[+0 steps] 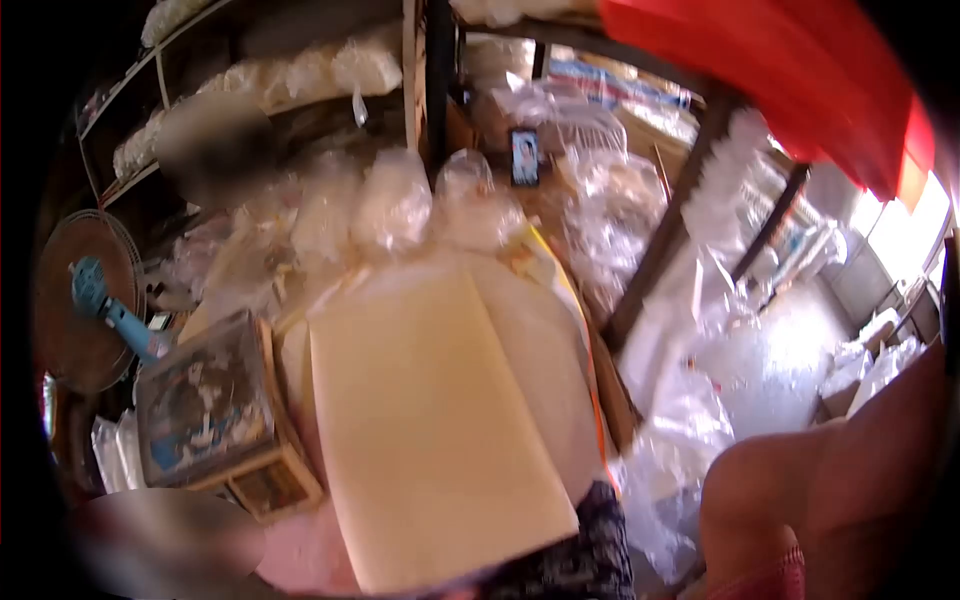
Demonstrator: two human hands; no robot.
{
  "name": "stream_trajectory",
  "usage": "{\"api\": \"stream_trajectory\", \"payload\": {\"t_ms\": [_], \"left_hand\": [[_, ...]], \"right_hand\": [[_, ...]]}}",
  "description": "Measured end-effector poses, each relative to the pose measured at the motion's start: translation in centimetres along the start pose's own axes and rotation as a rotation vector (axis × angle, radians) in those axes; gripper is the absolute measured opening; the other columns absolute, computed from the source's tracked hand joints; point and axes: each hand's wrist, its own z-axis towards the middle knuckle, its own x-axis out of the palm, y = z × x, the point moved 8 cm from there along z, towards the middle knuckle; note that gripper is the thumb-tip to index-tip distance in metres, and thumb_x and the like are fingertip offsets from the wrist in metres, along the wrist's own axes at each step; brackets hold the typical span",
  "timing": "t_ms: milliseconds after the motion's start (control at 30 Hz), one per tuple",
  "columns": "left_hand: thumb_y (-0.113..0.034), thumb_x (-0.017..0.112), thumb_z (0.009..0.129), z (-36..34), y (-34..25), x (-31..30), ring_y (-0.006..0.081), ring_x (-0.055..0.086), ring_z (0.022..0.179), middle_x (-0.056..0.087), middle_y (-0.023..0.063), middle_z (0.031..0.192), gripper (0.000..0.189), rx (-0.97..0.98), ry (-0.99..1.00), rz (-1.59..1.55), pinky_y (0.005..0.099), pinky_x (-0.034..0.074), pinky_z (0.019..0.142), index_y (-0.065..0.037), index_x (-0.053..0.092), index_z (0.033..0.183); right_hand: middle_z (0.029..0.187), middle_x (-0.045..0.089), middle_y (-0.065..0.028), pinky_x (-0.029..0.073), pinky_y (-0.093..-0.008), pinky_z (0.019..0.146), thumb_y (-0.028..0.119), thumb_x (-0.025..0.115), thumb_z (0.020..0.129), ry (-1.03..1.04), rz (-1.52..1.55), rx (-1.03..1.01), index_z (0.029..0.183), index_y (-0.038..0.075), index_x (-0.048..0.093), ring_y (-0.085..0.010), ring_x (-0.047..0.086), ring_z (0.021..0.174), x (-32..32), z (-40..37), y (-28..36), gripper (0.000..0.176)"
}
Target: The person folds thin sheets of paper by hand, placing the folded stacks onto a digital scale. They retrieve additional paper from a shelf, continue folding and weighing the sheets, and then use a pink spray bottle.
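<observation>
Sheet: large, cream-yellow, lying flat and slightly askew, near end towards the wearer; thickness cannot be told (430, 420).
Support: pale surface (540, 350) showing to the right of the sheet, with an orange edge strip (597, 410) beyond it.
Left hand: not made out; whether wide, narrow or holding cannot be told.
Right hand: not made out; its state likewise cannot be told. A bare limb (765, 475), seemingly a bent arm, stands well to the right of the sheet, apart from it.
Step in hand: judged a pause, the sheet laid out and no hand seen on it.
Next move: judged to call for a hand brought to a free edge of the sheet; the near edge appears the easiest to reach.
Near end: dark patterned cloth (585, 555) at the near right corner of the sheet.
Box: wood-framed, clear-topped, just left of the sheet; contact cannot be confirmed (205, 405).
Fan: left of the sheet, past the box (95, 290).
Far end: filled plastic bags (395, 205) beyond the sheet, a lit phone (524, 157) further back.
Right side: loose clear plastic (685, 425), well apart from the sheet.
</observation>
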Motion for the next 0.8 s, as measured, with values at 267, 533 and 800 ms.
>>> {"api": "stream_trajectory", "payload": {"t_ms": [267, 533, 800], "left_hand": [[-0.025, 0.056, 0.091, -13.5, -6.5, 2.6, 0.0206, 0.057, 0.106, 0.062, 0.0121, 0.116, 0.04, 0.233, -0.147, -0.097, 0.0333, 0.044, 0.092, 0.0, 0.053, 0.123], [-0.011, 0.057, 0.091, -28.8, -9.3, -8.6, 0.0103, 0.06, 0.069, 0.066, 0.0063, 0.08, 0.02, 0.286, -1.18, -0.461, 0.0237, 0.047, 0.062, 0.0, 0.061, 0.107], [-0.003, 0.062, 0.081, -27.3, -1.9, -10.9, 0.015, 0.061, 0.09, 0.064, 0.0119, 0.101, 0.043, 0.204, -1.133, -0.57, 0.0261, 0.048, 0.077, 0.004, 0.048, 0.121]], "right_hand": [[0.109, 0.063, -0.0119, 0.043, -0.0291, 0.089, 0.002, 0.055, 0.087, 0.147, 0.287, -0.027, 0.103, -0.004, 0.061, -0.0195, 0.058, 0.101, -1.3, -5.6, 6.6, 0.018], [0.092, 0.065, -0.0133, 0.049, -0.0341, 0.074, 0.005, 0.06, 0.086, 0.724, 0.292, 0.069, 0.097, 0.001, 0.063, -0.0291, 0.062, 0.086, 9.7, -18.1, 3.3, 0.012], [0.09, 0.065, -0.0122, 0.046, -0.0383, 0.079, 0.007, 0.059, 0.085, 0.911, 0.382, -0.193, 0.095, 0.003, 0.065, -0.0327, 0.057, 0.083, 17.9, -25.9, 8.1, 0.012]]}}
